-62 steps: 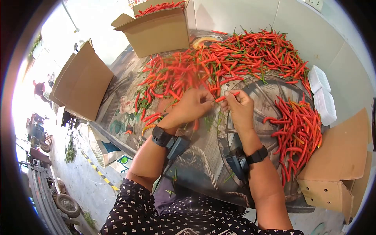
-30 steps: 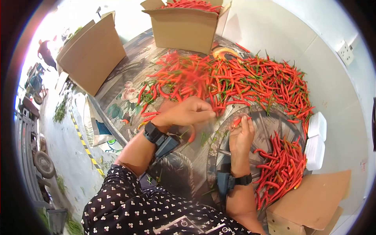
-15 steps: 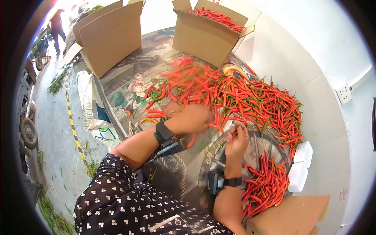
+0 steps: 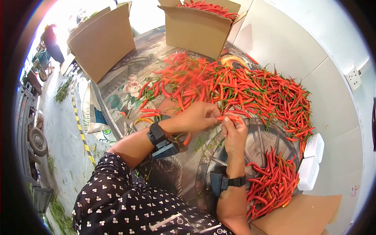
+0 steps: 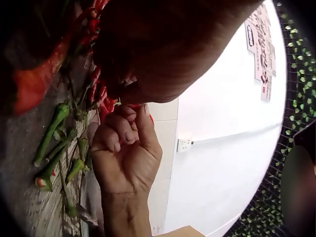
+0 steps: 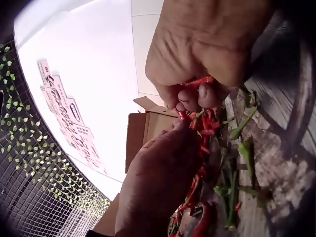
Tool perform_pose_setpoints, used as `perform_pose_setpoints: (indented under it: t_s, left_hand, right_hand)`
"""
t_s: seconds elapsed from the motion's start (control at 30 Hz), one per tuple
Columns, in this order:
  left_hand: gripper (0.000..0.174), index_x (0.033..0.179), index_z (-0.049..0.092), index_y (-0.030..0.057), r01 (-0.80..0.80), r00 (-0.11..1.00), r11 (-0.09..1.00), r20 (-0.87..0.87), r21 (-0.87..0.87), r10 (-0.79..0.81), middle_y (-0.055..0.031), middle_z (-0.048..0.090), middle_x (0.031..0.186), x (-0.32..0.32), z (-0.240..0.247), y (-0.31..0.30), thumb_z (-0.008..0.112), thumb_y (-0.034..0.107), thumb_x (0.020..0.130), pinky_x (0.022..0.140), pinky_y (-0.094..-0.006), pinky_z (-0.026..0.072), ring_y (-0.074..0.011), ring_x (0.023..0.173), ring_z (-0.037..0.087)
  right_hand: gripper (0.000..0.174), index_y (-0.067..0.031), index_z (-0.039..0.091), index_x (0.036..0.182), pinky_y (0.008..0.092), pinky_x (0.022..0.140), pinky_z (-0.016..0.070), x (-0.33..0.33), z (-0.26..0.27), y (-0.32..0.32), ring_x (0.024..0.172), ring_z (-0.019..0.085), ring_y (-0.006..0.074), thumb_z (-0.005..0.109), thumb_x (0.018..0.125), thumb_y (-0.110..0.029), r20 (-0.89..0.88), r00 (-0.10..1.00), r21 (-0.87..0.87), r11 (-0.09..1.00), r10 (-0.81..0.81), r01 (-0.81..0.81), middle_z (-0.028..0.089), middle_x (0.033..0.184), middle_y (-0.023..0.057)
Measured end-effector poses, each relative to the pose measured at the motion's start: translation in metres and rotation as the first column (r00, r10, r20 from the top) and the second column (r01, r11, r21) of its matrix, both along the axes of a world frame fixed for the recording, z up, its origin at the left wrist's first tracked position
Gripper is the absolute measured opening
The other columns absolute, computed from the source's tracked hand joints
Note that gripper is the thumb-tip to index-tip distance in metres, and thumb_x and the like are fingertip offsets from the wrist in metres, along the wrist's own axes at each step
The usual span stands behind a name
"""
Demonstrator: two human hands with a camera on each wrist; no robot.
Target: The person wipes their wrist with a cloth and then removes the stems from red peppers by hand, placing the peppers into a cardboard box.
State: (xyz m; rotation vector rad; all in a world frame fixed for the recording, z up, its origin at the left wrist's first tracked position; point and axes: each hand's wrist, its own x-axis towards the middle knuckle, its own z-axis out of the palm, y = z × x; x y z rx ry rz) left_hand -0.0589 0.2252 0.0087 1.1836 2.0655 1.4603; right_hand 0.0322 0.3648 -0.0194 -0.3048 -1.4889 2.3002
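Note:
A red chili pepper spans the gap between the two hands in the head view. My right hand grips it with curled fingers, thumb uppermost. My left hand reaches in from the left and pinches the pepper's near end. From the right wrist, red chili shows within the right fingers, and the left hand meets the pepper's end just below. Beyond the left hand spreads a large pile of red chilies with green stems. A smaller heap of red chilies lies right of the right forearm.
Loose green stems litter the patterned tabletop under the hands. An open carton filled with chilies stands at the back, another carton at the left. White trays sit near the wall; a cardboard flap is front right.
Half a second ago the hands were slightly apart; now they meet at a chili stretched between them. The head view has swung across the table and partly back.

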Motion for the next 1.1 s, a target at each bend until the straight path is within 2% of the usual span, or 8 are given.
perform_pose_setpoints:
  t_s: [0.1, 0.2, 0.4, 0.63, 0.8, 0.9, 1.03, 1.1]
  left_hand:
    - [0.012, 0.082, 0.06, 0.0005, 0.002, 0.999, 0.999, 0.032, -0.053, 0.0, -0.0036, 0.06, 0.068, -0.003, 0.006, -0.001, 0.063, 0.011, 0.079, 0.058, -0.0257, 0.0441, -0.0071, 0.063, 0.053]
    - [0.012, 0.08, 0.06, 0.0001, 0.013, 0.998, 0.999, -0.054, -0.044, -0.016, -0.0027, 0.059, 0.068, -0.01, 0.005, -0.002, 0.063, 0.011, 0.079, 0.057, -0.0252, 0.0439, -0.0066, 0.063, 0.053]
    - [0.01, 0.079, 0.06, 0.0, -0.011, 1.0, 0.999, 0.02, -0.044, 0.012, -0.0032, 0.059, 0.067, -0.009, 0.001, -0.002, 0.064, 0.009, 0.078, 0.057, -0.0252, 0.0436, -0.007, 0.063, 0.053]
    - [0.009, 0.08, 0.057, -0.0003, 0.002, 0.999, 1.0, -0.032, -0.026, -0.003, -0.0021, 0.056, 0.066, -0.005, 0.002, -0.006, 0.061, 0.008, 0.081, 0.056, -0.025, 0.0416, -0.0057, 0.063, 0.049]
    - [0.009, 0.082, 0.056, 0.0003, 0.085, 0.985, 0.996, 0.148, 0.012, -0.086, -0.0007, 0.055, 0.068, -0.003, 0.007, -0.005, 0.061, 0.008, 0.081, 0.057, -0.0238, 0.0407, -0.0052, 0.064, 0.048]
    - [0.009, 0.081, 0.056, 0.0002, 0.108, 0.993, 0.993, 0.051, 0.056, -0.111, -0.0001, 0.056, 0.069, -0.001, 0.008, -0.004, 0.061, 0.007, 0.081, 0.058, -0.0238, 0.0408, -0.0049, 0.065, 0.048]
    - [0.009, 0.081, 0.056, 0.0, 0.168, 0.983, 0.984, 0.07, 0.052, -0.171, -0.0001, 0.055, 0.069, -0.008, 0.012, -0.01, 0.061, 0.007, 0.081, 0.058, -0.0238, 0.041, -0.0055, 0.065, 0.048]
    - [0.009, 0.082, 0.057, 0.0007, 0.275, 0.961, 0.961, -0.006, 0.024, -0.275, -0.0014, 0.055, 0.068, -0.014, 0.015, -0.017, 0.063, 0.007, 0.079, 0.059, -0.0245, 0.0416, -0.008, 0.064, 0.051]
  right_hand:
    - [0.017, -0.0001, 0.055, 0.099, 0.0178, 0.045, 0.0317, -0.001, -0.003, 0.001, 0.052, 0.043, 0.0043, 0.058, 0.082, -0.003, -0.037, 0.999, 0.002, 1.0, -0.031, 0.031, 0.053, 0.07, 0.0005]
    - [0.016, 0.0007, 0.056, 0.098, 0.0177, 0.045, 0.0318, 0.0, 0.003, -0.002, 0.052, 0.043, 0.0046, 0.058, 0.082, -0.002, -0.013, 0.997, 0.042, 0.996, -0.074, 0.074, 0.054, 0.07, 0.0015]
    - [0.017, 0.002, 0.056, 0.1, 0.0181, 0.045, 0.0317, 0.001, -0.001, 0.0, 0.052, 0.044, 0.0056, 0.057, 0.083, -0.003, -0.029, 0.998, 0.07, 0.996, -0.054, 0.055, 0.055, 0.07, 0.0033]
    - [0.017, 0.002, 0.056, 0.1, 0.0201, 0.044, 0.0316, 0.002, 0.002, -0.002, 0.05, 0.044, 0.0081, 0.055, 0.085, -0.005, -0.032, 0.999, -0.033, 0.999, -0.032, 0.031, 0.055, 0.069, 0.0048]
    - [0.016, 0.0008, 0.056, 0.099, 0.0207, 0.045, 0.0323, 0.003, 0.0, 0.001, 0.051, 0.045, 0.0097, 0.053, 0.087, -0.01, -0.017, 0.999, -0.183, 0.983, -0.037, 0.033, 0.054, 0.07, 0.0049]
    - [0.016, 0.0004, 0.056, 0.098, 0.0206, 0.045, 0.0321, 0.003, -0.001, 0.003, 0.05, 0.044, 0.0098, 0.053, 0.088, -0.012, -0.037, 0.999, -0.242, 0.97, -0.025, 0.015, 0.053, 0.07, 0.0043]
    - [0.016, -0.0007, 0.055, 0.095, 0.0205, 0.045, 0.0317, 0.002, -0.002, 0.004, 0.05, 0.043, 0.0093, 0.051, 0.089, -0.015, -0.005, 1.0, -0.26, 0.966, 0.002, -0.003, 0.052, 0.068, 0.0034]
    - [0.017, -0.0034, 0.053, 0.091, 0.0215, 0.045, 0.0314, 0.002, -0.008, 0.008, 0.051, 0.042, 0.0091, 0.049, 0.091, -0.02, -0.071, 0.997, -0.134, 0.99, 0.035, -0.045, 0.05, 0.066, 0.0027]
